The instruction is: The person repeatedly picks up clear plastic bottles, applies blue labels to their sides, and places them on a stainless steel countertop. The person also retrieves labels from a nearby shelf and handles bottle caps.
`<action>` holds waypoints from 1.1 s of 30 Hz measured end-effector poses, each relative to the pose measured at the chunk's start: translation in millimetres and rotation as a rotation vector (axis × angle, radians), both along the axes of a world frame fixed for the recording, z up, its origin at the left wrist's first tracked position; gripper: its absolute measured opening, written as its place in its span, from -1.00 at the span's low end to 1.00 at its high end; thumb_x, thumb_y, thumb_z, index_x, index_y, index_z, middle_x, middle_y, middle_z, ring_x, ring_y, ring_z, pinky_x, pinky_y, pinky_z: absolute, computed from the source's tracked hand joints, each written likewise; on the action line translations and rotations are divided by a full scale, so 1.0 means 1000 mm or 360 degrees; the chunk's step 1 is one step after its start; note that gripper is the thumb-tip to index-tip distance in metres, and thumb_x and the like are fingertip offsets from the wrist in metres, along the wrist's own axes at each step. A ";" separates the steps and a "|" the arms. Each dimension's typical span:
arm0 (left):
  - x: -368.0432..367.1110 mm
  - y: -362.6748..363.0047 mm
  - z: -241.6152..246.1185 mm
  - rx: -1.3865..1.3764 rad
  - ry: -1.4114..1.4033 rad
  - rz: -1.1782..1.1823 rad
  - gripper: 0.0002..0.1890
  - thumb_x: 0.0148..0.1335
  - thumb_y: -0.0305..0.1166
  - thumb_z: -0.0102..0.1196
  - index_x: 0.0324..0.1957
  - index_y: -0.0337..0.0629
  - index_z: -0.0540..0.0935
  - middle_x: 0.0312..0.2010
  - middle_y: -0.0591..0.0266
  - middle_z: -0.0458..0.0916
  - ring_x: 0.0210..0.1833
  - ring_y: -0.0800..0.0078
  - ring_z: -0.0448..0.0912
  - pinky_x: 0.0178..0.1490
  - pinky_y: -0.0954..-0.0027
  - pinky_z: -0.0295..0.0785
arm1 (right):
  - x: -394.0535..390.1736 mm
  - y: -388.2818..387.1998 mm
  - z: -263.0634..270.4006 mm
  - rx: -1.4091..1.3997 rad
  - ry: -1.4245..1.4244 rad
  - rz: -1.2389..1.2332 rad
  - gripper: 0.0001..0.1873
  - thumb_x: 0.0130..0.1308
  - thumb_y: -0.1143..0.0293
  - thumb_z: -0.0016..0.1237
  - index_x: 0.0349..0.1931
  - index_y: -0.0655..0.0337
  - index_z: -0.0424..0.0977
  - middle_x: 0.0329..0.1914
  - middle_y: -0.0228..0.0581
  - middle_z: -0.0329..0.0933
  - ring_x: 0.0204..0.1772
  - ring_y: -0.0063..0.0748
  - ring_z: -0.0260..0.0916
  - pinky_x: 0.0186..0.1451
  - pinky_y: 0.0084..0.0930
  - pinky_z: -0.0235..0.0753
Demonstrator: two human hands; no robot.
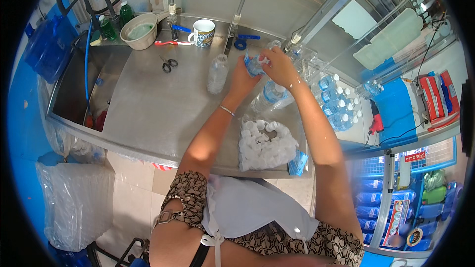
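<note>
My left hand (242, 75) is closed around a clear plastic bottle (255, 65) with a blue label, over the back of the steel counter (167, 104). My right hand (279, 67) has its fingers at the top of the same bottle; they partly hide it. An unlabelled clear bottle (217, 74) is left of my hands. Nearer to me, a larger bottle (269, 96) with a blue label and white cap is below my right hand. A clear plastic bag of white bottle caps (265, 148) lies at the front, beside a stack of blue labels (298, 163).
Scissors (168, 63), a toothbrush (173, 43), a mug (203, 33) and a plastic dipper (139, 31) sit along the back left. The sink (70, 92) is far left. Several capped bottles (337, 104) and a pink heat gun (376, 122) are on the right.
</note>
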State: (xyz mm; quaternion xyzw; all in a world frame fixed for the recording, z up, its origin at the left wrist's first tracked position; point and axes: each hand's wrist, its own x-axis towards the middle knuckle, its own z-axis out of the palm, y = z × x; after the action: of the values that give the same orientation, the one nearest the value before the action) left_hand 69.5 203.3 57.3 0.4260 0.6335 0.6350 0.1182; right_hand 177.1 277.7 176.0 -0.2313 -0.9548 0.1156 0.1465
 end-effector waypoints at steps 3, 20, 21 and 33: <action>0.000 -0.005 -0.024 -0.0098 -0.0035 0.0035 -0.24 -0.10 -0.37 0.46 0.12 -0.32 0.29 -0.09 -0.15 0.59 -0.01 -0.10 0.60 0.03 0.13 0.49 | 0.030 -0.013 0.005 0.0008 0.0009 -0.0103 -0.73 0.20 0.35 0.16 -0.09 0.12 0.54 -0.12 -0.04 0.45 -0.05 0.03 0.48 0.00 -0.23 0.47; 0.072 -0.035 -0.052 0.0053 -0.0115 -0.0176 -0.20 -0.04 -0.34 0.45 0.18 -0.33 0.26 0.03 -0.12 0.56 0.10 -0.04 0.56 0.12 0.14 0.45 | 0.019 -0.008 -0.037 -0.0016 0.0350 -0.0217 -0.53 0.37 0.33 -0.01 0.27 0.12 0.33 -0.17 0.02 0.38 -0.16 0.09 0.43 -0.03 -0.14 0.44; 0.070 -0.035 -0.056 0.0040 -0.0081 -0.0161 -0.20 -0.04 -0.34 0.45 0.18 -0.33 0.26 0.03 -0.12 0.56 0.09 -0.04 0.57 0.11 0.14 0.45 | 0.017 -0.007 -0.037 -0.0032 0.0309 -0.0245 -0.51 0.36 0.29 0.00 0.28 0.12 0.32 -0.19 0.03 0.43 -0.16 0.10 0.45 -0.04 -0.13 0.45; 0.075 -0.045 -0.090 0.0012 -0.0523 0.0028 -0.34 0.05 -0.52 0.28 0.19 -0.39 0.27 0.16 -0.07 0.39 0.19 0.13 0.48 0.15 0.18 0.46 | -0.002 -0.011 -0.033 0.0114 0.0084 -0.0343 -0.57 0.26 0.02 0.04 -0.12 0.22 0.52 -0.33 0.04 0.63 -0.18 0.11 0.59 -0.12 -0.07 0.56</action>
State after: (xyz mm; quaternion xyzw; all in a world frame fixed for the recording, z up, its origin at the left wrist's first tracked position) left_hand 144.8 158.1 -32.8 0.3113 0.6071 0.6994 0.2131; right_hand 175.3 267.1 142.9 -0.3243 -0.9237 0.0710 0.1914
